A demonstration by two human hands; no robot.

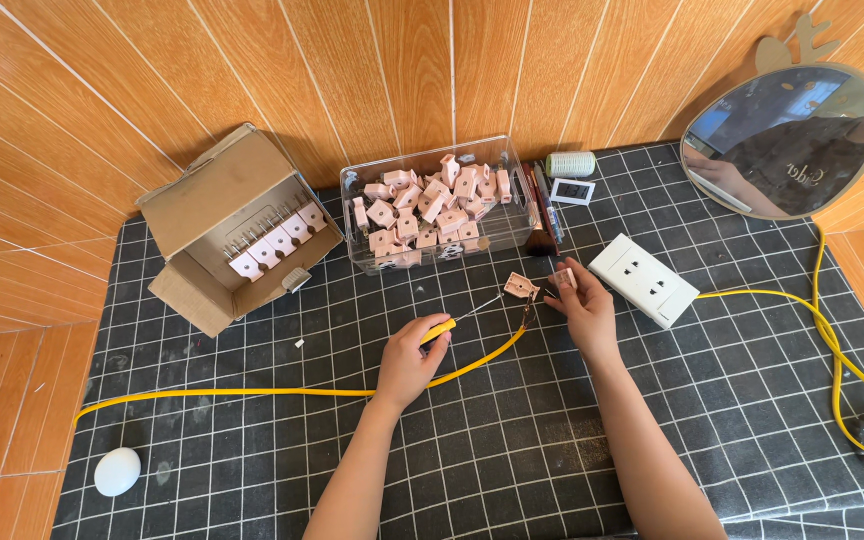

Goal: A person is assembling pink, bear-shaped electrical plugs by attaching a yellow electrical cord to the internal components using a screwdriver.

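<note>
my left hand [414, 358] is closed round a yellow screwdriver [439, 331]; my right hand [580, 302] pinches a small pink plug piece [564, 278], just left of the white socket block [644, 280]. it looks light, rigid, best gripped by its edges.

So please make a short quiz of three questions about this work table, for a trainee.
1. True or false: the left hand holds a yellow-handled screwdriver.
2. Where are most loose pink plug parts? A) clear plastic box B) cardboard box C) mirror
3. Fill in: the right hand lies beside the white ____.

Key: 1 true; 2 A; 3 socket.
</note>
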